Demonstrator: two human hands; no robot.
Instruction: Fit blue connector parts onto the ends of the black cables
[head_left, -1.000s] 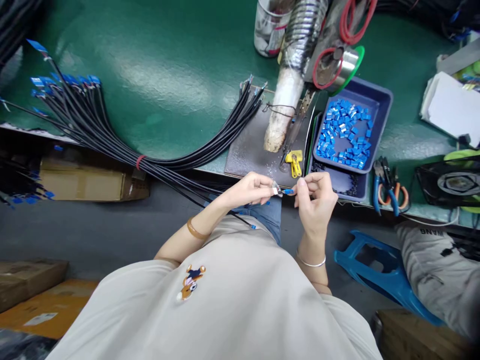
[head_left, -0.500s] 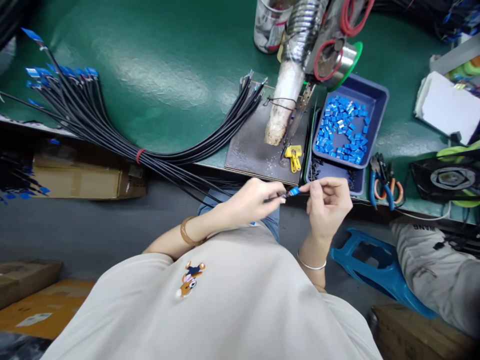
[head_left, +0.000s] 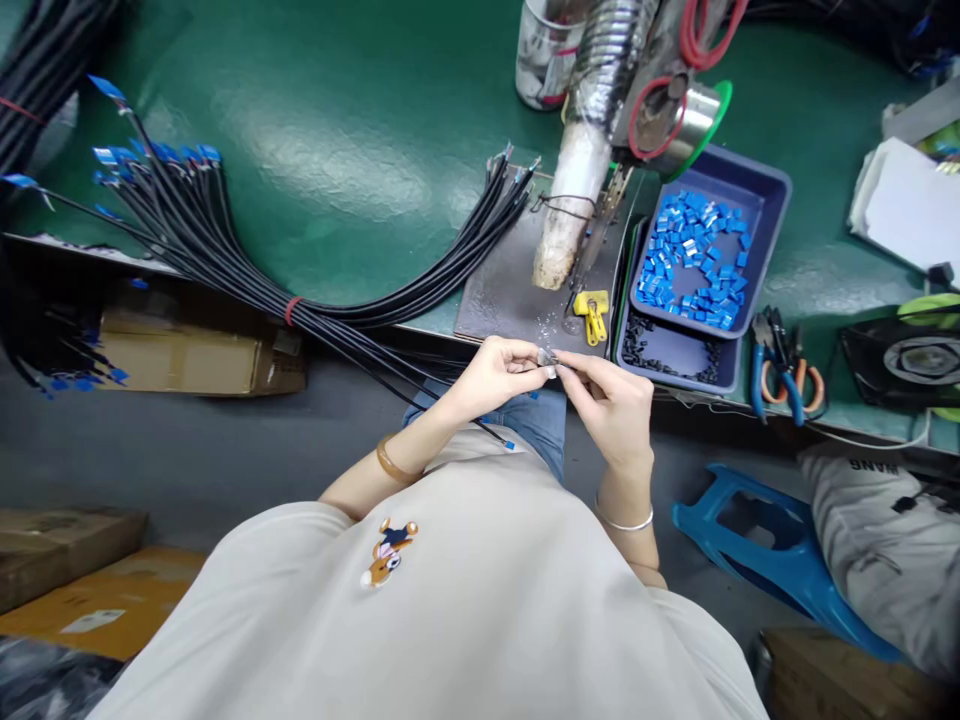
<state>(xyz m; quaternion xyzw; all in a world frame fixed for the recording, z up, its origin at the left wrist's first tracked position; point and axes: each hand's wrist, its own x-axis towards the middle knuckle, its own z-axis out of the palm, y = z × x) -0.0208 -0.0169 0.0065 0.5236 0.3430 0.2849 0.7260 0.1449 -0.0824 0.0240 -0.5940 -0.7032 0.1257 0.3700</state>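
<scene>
My left hand (head_left: 504, 378) and my right hand (head_left: 611, 400) meet just in front of the bench edge, fingertips pinched together. Between them is a small dark and greyish piece (head_left: 551, 361), too small and covered to make out. Below my left hand, a black cable end with a blue connector (head_left: 509, 445) rests over my lap. To the left, a large bundle of black cables (head_left: 337, 315), tied with a red band (head_left: 291, 310), lies across the bench edge. Many of its far ends carry blue connectors (head_left: 154, 160); the ends near the dark plate (head_left: 502, 285) show bare wires.
A yellow clip-like piece (head_left: 592, 315) lies on the plate, under a white-wrapped duct (head_left: 574, 190) and a solder spool (head_left: 694, 120). Stacked trays hold blue connectors (head_left: 694, 260) and small black parts (head_left: 641, 345). Cutters (head_left: 780, 365), a fan (head_left: 919, 358) and a blue stool (head_left: 780, 550) are at right.
My right hand has moved left and closed in against my left fingertips. The blue connector held between them earlier no longer shows there. The view has shifted slightly.
</scene>
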